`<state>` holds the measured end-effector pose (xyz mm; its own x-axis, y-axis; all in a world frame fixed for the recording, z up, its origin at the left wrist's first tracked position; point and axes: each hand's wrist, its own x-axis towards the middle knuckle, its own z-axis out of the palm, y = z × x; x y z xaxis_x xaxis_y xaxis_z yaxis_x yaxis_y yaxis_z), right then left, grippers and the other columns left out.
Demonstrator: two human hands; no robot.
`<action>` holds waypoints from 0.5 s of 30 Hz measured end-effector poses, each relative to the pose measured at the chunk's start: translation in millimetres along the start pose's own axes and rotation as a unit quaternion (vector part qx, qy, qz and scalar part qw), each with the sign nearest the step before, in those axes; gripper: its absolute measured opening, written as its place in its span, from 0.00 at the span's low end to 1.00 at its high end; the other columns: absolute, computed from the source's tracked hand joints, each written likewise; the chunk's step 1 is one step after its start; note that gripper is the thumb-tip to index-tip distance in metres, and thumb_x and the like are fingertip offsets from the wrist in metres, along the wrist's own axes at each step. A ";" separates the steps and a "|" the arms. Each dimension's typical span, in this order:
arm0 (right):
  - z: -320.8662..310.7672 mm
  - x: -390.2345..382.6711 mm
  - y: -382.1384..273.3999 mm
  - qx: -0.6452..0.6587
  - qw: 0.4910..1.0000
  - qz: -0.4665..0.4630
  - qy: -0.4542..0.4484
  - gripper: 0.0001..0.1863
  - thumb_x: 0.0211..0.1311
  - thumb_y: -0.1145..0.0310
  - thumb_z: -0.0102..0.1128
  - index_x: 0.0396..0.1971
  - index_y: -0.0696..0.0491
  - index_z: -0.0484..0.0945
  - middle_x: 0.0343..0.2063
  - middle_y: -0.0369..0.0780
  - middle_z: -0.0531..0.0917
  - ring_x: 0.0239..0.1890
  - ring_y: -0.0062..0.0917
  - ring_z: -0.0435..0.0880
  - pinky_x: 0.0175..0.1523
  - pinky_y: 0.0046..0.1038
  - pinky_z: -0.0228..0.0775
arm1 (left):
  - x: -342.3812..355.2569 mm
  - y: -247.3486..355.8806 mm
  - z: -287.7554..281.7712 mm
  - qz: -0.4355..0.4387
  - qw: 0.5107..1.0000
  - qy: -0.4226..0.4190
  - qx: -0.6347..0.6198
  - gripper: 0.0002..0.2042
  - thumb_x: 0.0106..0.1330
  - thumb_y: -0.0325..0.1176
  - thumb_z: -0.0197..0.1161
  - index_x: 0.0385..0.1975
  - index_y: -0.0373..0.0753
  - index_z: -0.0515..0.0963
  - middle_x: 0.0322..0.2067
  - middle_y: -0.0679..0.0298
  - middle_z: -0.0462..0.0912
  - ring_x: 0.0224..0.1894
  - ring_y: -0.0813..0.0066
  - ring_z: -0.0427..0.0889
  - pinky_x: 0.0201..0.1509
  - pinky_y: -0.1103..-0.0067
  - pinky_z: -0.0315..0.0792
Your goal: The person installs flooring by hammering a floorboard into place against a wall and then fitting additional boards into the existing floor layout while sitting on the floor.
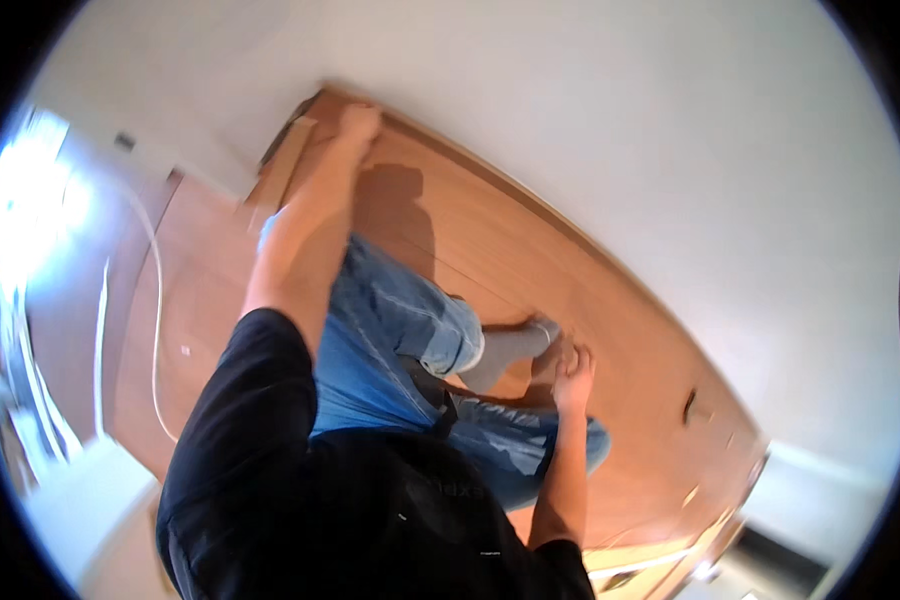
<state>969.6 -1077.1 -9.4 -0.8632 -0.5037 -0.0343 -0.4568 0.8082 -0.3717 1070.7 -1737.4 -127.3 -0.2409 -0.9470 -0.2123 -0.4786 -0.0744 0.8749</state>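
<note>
My left hand (359, 124) is at the far end of the brown wood-look floor (500, 250), against the trim strip (450, 153) along the white wall's foot. Its fingers are blurred and hard to make out. A short light wood strip (285, 168) lies left of that arm. My right hand (575, 372) is raised over my bent leg, beside my grey-socked foot (510, 350), with curled fingers around something small and tan, too blurred to name.
A white wall (670, 120) borders the floor. At left, a white cord (157, 300), long white strips (100, 350) and a white board (80, 510) lie near a bright window (35, 180). A small dark object (689, 405) and scraps lie on the floor at right.
</note>
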 end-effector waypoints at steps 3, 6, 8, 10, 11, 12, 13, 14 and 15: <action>-2.6 21.0 -19.9 0.000 1.000 0.008 -0.016 0.22 0.69 0.68 0.63 0.61 0.57 0.75 0.64 0.54 0.75 0.65 0.51 0.75 0.68 0.42 0.69 | 0.0 -6.6 17.3 -0.083 0.992 0.070 -0.064 0.32 0.73 0.45 0.53 0.62 0.16 0.67 0.65 0.37 0.72 0.68 0.43 0.70 0.72 0.59 0.65; 13.7 61.0 -66.4 0.012 0.999 -0.021 -0.024 0.22 0.69 0.69 0.62 0.61 0.59 0.75 0.63 0.54 0.75 0.65 0.51 0.75 0.69 0.42 0.68 | 9.3 6.2 6.5 -0.121 0.986 0.116 -0.019 0.34 0.73 0.44 0.53 0.69 0.22 0.60 0.69 0.39 0.64 0.71 0.42 0.64 0.75 0.58 0.62; 35.5 98.5 -108.3 0.027 0.993 -0.114 -0.018 0.24 0.69 0.69 0.62 0.63 0.60 0.73 0.65 0.55 0.74 0.67 0.51 0.74 0.71 0.41 0.66 | 13.6 15.8 -6.3 -0.142 0.976 0.146 -0.083 0.33 0.73 0.44 0.53 0.70 0.26 0.60 0.68 0.40 0.65 0.71 0.43 0.65 0.74 0.58 0.63; 59.1 135.8 -158.0 0.013 0.981 -0.194 -0.007 0.26 0.69 0.69 0.63 0.65 0.57 0.73 0.66 0.53 0.74 0.68 0.51 0.73 0.69 0.44 0.67 | 18.2 20.0 -21.2 -0.138 0.960 0.210 -0.125 0.30 0.73 0.45 0.54 0.70 0.33 0.64 0.68 0.43 0.65 0.68 0.46 0.70 0.71 0.58 0.68; 72.0 152.6 -182.7 -0.006 0.976 -0.216 -0.009 0.26 0.69 0.69 0.63 0.65 0.57 0.73 0.66 0.53 0.73 0.68 0.51 0.72 0.71 0.45 0.66 | 18.8 20.7 -27.2 -0.140 0.956 0.225 -0.122 0.30 0.73 0.45 0.54 0.70 0.33 0.64 0.68 0.43 0.65 0.68 0.46 0.70 0.71 0.58 0.68; 84.8 168.3 -206.5 -0.016 0.968 -0.249 -0.003 0.26 0.69 0.68 0.63 0.65 0.58 0.73 0.67 0.53 0.73 0.69 0.50 0.70 0.72 0.45 0.65 | 18.4 20.3 -31.2 -0.136 0.958 0.220 -0.121 0.29 0.73 0.45 0.54 0.69 0.34 0.65 0.68 0.45 0.66 0.67 0.47 0.72 0.69 0.59 0.70; 96.8 184.1 -229.0 -0.022 0.964 -0.265 -0.014 0.26 0.69 0.68 0.63 0.65 0.58 0.73 0.67 0.53 0.73 0.70 0.49 0.70 0.72 0.45 0.64 | 17.4 19.9 -33.4 -0.127 0.955 0.239 -0.120 0.29 0.74 0.46 0.54 0.69 0.34 0.66 0.68 0.46 0.67 0.66 0.48 0.74 0.67 0.59 0.72; 108.1 197.9 -248.7 -0.028 0.958 -0.283 -0.023 0.26 0.69 0.67 0.63 0.65 0.58 0.73 0.67 0.53 0.73 0.71 0.49 0.69 0.73 0.45 0.63 | 16.0 18.7 -32.8 -0.139 0.960 0.215 -0.118 0.29 0.74 0.46 0.54 0.69 0.34 0.66 0.68 0.46 0.67 0.66 0.48 0.74 0.67 0.59 0.72; 118.2 208.7 -266.3 -0.030 0.958 -0.285 -0.028 0.26 0.69 0.67 0.63 0.65 0.58 0.73 0.67 0.53 0.73 0.71 0.49 0.69 0.73 0.45 0.63 | 14.3 18.6 -30.6 -0.115 0.964 0.220 -0.092 0.29 0.73 0.46 0.55 0.69 0.35 0.67 0.68 0.48 0.68 0.65 0.48 0.75 0.66 0.59 0.73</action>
<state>936.6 -1433.5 -27.2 -0.4586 -0.8821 0.1075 -0.8629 0.4131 -0.2911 1084.1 -1761.9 -100.7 0.2538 -0.9371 -0.2396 -0.3096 -0.3134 0.8977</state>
